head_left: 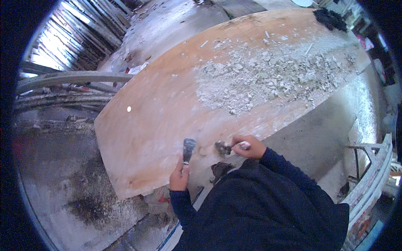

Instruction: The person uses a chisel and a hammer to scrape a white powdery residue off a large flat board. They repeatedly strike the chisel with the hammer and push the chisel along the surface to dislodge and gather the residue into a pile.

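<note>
Dark clothing [268, 205] on the person's own body lies nearest the camera, covering part of the near side of a broad, curved-edged board [146, 142], orange-brown and smeared with pale dust. Over the near part of that board, the left hand [179, 178] holds a scraper [189, 150], its grip closed around the handle, with the wide, grey-smeared blade pointing toward the board's far side. Whether the blade touches the surface I cannot tell.

To the right of it, also above the board's near part, the right hand [251, 147] has its grip closed on the pale handle of a short tool [222, 147]; its rounded head, caked grey, points left across the board. It is blurred, so its exact kind is unclear. By the board's near edge, between the two hands, sits a dark, rough lump [220, 170] that I cannot identify.

Across the far right part of the board spreads a wide layer of pale grey rubble [268, 77], chunks and crumbs mixed. At the board's far right corner is a black, shaggy heap [331, 19]. Curved beams [75, 78] stand left of the board, and a pale frame [370, 180] stands to its right.
</note>
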{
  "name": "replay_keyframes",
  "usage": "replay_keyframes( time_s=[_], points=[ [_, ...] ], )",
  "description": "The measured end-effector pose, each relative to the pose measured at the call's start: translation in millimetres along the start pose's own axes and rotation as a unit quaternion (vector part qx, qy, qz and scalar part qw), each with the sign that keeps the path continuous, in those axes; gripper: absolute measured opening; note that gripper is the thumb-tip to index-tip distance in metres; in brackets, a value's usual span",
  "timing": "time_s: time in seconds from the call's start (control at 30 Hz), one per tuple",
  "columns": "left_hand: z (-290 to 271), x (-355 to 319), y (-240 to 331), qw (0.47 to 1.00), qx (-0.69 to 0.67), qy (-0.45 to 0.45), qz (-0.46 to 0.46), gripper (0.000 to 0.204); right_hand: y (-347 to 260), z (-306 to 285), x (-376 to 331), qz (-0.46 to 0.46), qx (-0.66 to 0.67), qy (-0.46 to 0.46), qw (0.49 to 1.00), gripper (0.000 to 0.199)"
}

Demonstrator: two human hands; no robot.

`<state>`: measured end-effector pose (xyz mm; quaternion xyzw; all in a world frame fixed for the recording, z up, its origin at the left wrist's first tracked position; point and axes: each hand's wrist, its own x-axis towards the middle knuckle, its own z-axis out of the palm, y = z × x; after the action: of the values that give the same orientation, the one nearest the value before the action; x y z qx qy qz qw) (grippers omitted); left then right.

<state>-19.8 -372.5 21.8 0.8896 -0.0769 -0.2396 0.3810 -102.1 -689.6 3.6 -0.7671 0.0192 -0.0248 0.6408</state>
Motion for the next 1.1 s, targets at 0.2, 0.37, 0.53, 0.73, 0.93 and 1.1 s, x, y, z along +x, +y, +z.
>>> replay_keyframes(
  time_s=[0.2, 0.37, 0.53, 0.73, 0.93, 1.1],
  points=[
    [15, -43, -9, 0.982, 0.133, -0.126, 0.043, 0.046, -1, -97, -23, 0.116, 0.001, 0.129, 0.985, 0.008],
    [20, -39, -12, 0.983, 0.13, -0.114, 0.062, 0.043, 3, -164, -47, 0.09, -0.129, 0.262, 0.952, 0.011],
    [49, -24, -3, 0.978, 0.17, -0.109, 0.048, 0.039, 0, -152, -46, 0.034, -0.228, 0.302, 0.925, 0.011],
    [16, -36, -10, 0.974, 0.149, -0.164, -0.052, 0.041, -7, -147, -49, 0.031, -0.211, 0.299, 0.93, 0.009],
    [55, -5, 18, 0.968, 0.194, -0.15, 0.058, 0.042, -8, -138, -43, 0.052, -0.232, 0.331, 0.913, 0.008],
    [31, -3, 17, 0.963, 0.197, -0.182, 0.021, 0.042, -16, -138, -42, 0.075, -0.279, 0.315, 0.904, 0.008]
  ],
)
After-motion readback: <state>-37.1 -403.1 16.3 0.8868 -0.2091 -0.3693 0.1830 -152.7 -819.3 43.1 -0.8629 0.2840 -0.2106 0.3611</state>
